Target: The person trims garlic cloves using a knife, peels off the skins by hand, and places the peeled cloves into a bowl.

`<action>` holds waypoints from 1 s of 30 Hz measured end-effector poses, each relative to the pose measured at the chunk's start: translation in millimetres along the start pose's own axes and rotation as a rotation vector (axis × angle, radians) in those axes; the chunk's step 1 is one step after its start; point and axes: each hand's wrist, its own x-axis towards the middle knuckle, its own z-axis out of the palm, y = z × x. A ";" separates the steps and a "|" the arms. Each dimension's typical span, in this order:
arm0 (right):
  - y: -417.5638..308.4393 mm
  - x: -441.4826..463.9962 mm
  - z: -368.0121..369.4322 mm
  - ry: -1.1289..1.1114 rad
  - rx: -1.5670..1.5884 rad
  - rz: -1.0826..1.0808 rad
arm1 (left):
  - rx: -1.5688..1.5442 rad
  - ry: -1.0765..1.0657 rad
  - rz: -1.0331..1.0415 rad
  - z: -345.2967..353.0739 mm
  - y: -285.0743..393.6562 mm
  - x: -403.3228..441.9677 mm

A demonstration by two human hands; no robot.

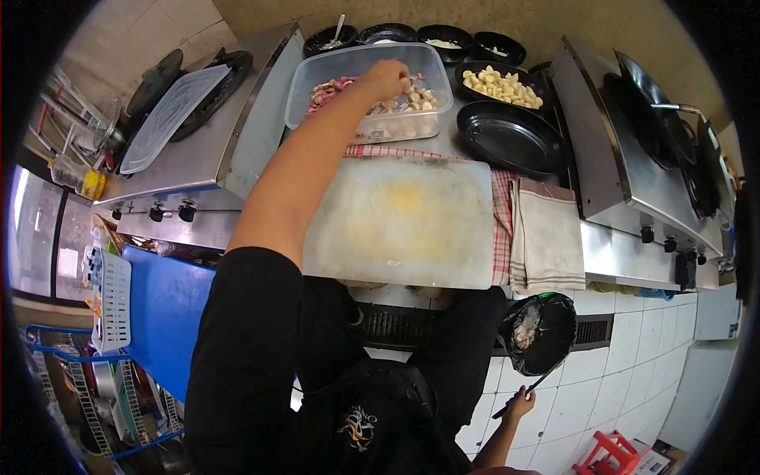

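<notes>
My left hand (385, 81) reaches into a clear plastic container (297, 91), its fingers bent together over the pieces inside; what they hold, if anything, is hidden. Reddish-pink pieces (326, 93) lie at the container's left and pale round pieces (419, 99) at its right. Low on the right, my right hand (519, 404) is wrapped round a dark-handled tool, apparently a knife (545, 378), pointing up toward a black-lined bin (554, 324). A stained white cutting board (400, 226) lies on a red checked cloth in front of the container.
Small black bowls (386, 33) line the back. A black dish of pale yellow chunks (503, 85) stands behind an empty black oval dish (511, 136). Steel stoves with pans flank the counter. A folded cloth (546, 233) hangs at right; a red stool (609, 455) stands on the floor.
</notes>
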 end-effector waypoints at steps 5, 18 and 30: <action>-13.2 -6.2 -3.0 0.026 0.048 -0.064 | -1.242 0.117 -0.084 -49.5 28.2 -33.0; -184.2 -148.0 42.1 -0.421 0.325 -0.793 | -2.171 -0.255 0.121 -78.1 173.4 -271.7; -310.2 -361.1 85.4 -1.206 0.060 -1.281 | -1.878 0.080 0.246 -22.2 238.9 -393.4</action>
